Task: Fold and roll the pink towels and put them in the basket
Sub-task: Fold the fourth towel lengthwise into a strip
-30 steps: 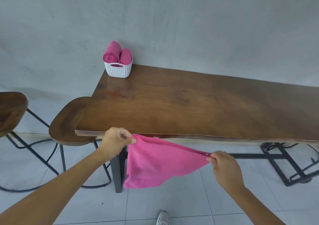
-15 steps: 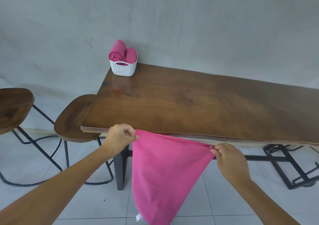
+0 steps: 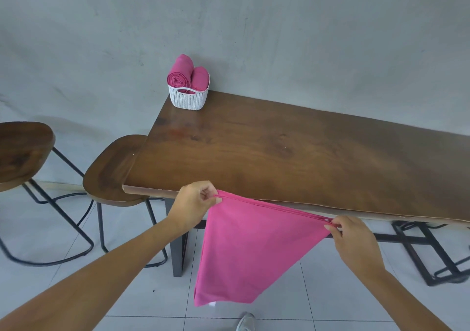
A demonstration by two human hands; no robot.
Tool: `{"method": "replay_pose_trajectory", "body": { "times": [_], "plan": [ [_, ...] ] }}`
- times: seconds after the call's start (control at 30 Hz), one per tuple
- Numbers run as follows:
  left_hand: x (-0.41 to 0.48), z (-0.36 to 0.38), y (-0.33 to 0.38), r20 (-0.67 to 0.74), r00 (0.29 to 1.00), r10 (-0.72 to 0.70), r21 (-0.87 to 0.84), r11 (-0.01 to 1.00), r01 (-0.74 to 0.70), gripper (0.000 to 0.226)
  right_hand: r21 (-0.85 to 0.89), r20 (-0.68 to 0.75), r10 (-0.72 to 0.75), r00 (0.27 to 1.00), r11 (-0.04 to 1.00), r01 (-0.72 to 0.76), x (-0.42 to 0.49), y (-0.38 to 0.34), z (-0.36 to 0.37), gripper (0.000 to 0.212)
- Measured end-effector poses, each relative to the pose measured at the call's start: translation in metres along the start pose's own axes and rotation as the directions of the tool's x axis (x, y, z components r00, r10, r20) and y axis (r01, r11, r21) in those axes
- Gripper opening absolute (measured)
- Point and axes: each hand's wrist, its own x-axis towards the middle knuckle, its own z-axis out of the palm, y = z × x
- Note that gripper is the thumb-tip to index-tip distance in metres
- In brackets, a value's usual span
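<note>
- My left hand (image 3: 195,203) and right hand (image 3: 353,241) each pinch a top corner of the plain pink cloth towel (image 3: 249,249), which hangs before the near edge of the dark brown wooden table (image 3: 279,157).
- I judge the folding is only beginning; next I should lay it flat on the table.
- The white woven plastic basket (image 3: 189,98), at the table's far left corner, holds two rolled pink towels (image 3: 178,79).

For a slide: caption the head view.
The left hand and right hand hold a pink towel taut; two rolled towels sit in the basket.

A grey wall (image 3: 305,25) backs a long wooden table (image 3: 279,152), two stools (image 3: 112,170) and pale floor tiles (image 3: 142,292).
</note>
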Motion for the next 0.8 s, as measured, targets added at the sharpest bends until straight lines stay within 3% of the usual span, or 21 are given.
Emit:
{"method": "replay_pose_trajectory", "body": {
  "times": [0.2, 0.4, 0.53, 0.63, 0.73, 0.8],
  "plan": [
    [0.011, 0.014, 0.004, -0.064, 0.998, -0.017, -0.049, 0.999, 0.014, 0.020, 0.139, 0.069, 0.177, 0.982, 0.973, -0.185, 0.014, 0.000, 0.001, 0.016],
    [0.032, 0.028, 0.015, -0.141, 0.990, -0.004, -0.004, 1.000, 0.004, 0.030, 0.292, 0.055, 0.162, 0.985, 0.941, -0.171, 0.035, 0.008, 0.001, 0.018],
    [0.049, 0.046, 0.024, -0.163, 0.980, -0.113, -0.058, 0.993, 0.105, 0.023, 0.351, 0.047, 0.208, 0.977, 0.913, -0.211, 0.059, 0.018, 0.005, 0.016],
    [0.067, 0.063, 0.030, -0.206, 0.968, -0.146, -0.027, 0.989, 0.144, 0.013, 0.470, 0.032, 0.307, 0.951, 0.836, -0.285, 0.078, 0.023, 0.009, 0.010],
    [0.086, 0.080, 0.032, -0.277, 0.942, -0.191, -0.012, 0.981, 0.195, 0.014, 0.611, 0.060, 0.448, 0.892, 0.690, -0.388, 0.103, 0.027, 0.016, 0.006],
    [0.098, 0.091, 0.028, -0.315, 0.924, -0.219, -0.005, 0.973, 0.229, 0.014, 0.620, 0.083, 0.485, 0.871, 0.659, -0.426, 0.119, 0.031, 0.026, 0.006]
  ]
}}
